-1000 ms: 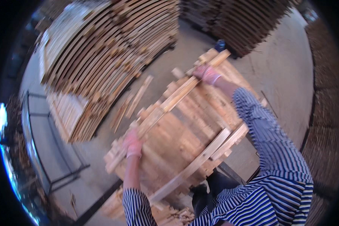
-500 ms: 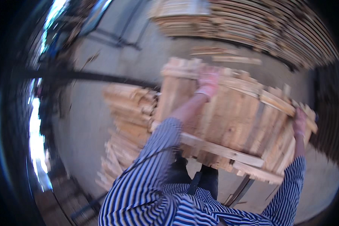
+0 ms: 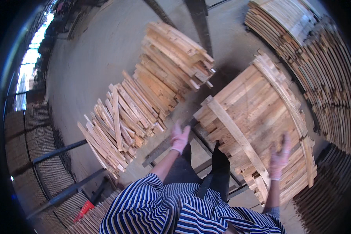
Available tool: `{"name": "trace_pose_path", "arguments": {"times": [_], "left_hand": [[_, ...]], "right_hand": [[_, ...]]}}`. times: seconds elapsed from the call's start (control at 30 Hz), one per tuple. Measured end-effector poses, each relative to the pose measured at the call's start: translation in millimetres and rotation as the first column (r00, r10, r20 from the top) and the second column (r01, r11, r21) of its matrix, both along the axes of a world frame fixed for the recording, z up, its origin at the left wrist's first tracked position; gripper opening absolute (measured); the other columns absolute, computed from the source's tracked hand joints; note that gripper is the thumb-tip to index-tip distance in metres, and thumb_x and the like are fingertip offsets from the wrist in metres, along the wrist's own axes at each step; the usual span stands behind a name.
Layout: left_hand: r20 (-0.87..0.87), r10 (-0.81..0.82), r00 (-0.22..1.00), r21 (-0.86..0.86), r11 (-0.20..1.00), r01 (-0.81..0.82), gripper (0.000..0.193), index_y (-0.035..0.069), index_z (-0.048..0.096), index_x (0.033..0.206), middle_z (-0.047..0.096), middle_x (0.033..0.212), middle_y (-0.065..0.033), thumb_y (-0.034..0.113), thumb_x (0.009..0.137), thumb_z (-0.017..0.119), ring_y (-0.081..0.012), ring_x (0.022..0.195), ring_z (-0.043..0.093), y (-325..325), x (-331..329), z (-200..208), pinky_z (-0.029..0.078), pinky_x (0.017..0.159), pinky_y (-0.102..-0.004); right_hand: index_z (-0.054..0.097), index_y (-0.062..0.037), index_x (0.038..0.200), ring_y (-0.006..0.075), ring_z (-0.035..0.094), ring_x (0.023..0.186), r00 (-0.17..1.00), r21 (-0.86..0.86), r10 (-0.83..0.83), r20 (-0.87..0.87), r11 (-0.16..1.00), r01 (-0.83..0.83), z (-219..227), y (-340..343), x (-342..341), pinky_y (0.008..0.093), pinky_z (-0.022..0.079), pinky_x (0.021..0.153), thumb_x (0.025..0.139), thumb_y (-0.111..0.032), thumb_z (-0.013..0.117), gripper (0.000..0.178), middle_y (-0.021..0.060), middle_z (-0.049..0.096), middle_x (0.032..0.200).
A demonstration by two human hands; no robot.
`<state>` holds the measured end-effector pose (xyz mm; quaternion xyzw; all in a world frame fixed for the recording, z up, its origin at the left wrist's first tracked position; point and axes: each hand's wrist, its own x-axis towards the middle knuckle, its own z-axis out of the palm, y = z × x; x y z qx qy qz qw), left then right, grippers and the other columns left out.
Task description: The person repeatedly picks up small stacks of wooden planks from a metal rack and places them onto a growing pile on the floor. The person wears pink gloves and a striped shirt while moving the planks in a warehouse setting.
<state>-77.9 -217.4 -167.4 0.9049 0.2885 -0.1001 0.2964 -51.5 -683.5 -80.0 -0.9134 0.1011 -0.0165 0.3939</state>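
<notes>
Up-left of the empty, spread left hand [image 3: 179,139], pale straight wooden slats [image 3: 133,111] lie kinda slantwise; right hand [image 3: 279,158] is farther, fingers apart.

The stacked planks [image 3: 243,101] are matt, bare wood with visible grain; the slats [image 3: 156,89] are rough-edged wood. Striped shirt [image 3: 156,210]: soft cloth. Dark bar [image 3: 60,151]: probably metal. Floor [image 3: 89,78]: dull.

Head-worn fisheye view, steeply downward
</notes>
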Motion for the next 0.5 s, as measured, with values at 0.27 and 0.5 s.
{"name": "trace_pose_path", "arguments": {"times": [0.27, 0.5], "left_hand": [[-0.310, 0.441, 0.842, -0.050, 0.877, -0.478, 0.082, -0.001, 0.046, 0.146, 0.057, 0.137, -0.0308, 0.054, 0.088, 0.066, -0.0438, 0.130, 0.054, 222.9, -111.0, -49.1, 0.041, 0.111, -0.0447], [-0.124, 0.434, 0.892, 0.741, 0.639, -0.208, 0.089, 0.009, 0.038, 0.153, 0.043, 0.154, -0.0161, 0.049, 0.082, 0.073, -0.0367, 0.142, 0.042, 404.4, -89.6, -46.1, 0.042, 0.111, -0.0493]], "right_hand": [[0.044, -0.0053, 0.147, 0.0333, 0.055, 0.129, 0.589, 0.642, 0.658, -0.469, 0.712, -0.283, -49.3, 388.6, -32.6, 0.0399, 0.045, 0.110, 0.086, -0.017, 0.076, 0.070, 0.0179, 0.054, 0.140], [0.044, -0.0073, 0.146, 0.0408, 0.049, 0.134, 0.425, 0.445, 0.779, -0.460, 0.617, -0.649, -146.5, 548.8, 10.1, 0.0452, 0.041, 0.112, 0.085, -0.028, 0.075, 0.071, 0.0242, 0.051, 0.143]]}}
